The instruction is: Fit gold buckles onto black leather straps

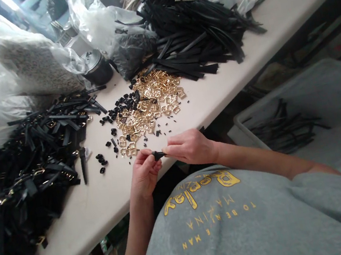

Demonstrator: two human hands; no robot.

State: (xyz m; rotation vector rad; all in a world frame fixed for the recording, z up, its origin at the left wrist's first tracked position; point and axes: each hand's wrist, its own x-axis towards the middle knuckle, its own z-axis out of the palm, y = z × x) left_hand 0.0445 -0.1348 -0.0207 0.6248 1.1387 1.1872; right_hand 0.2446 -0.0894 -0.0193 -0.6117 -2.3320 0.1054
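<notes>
Both my hands meet at the near edge of the table, closed on a small black strap. My left hand pinches its left end between thumb and fingers. From the other side, the fingertips of my right hand grip the right end. Just beyond lies a pile of gold buckles, with small black loops heaped against its left side. A few more loops are scattered to the left of my left hand. My fingers hide part of the strap.
Black straps with buckles form a large heap on the left. Longer black strips lie at the back right. Plastic bags and a dark metal can stand behind. A pale bin holding strips is below, right of the table.
</notes>
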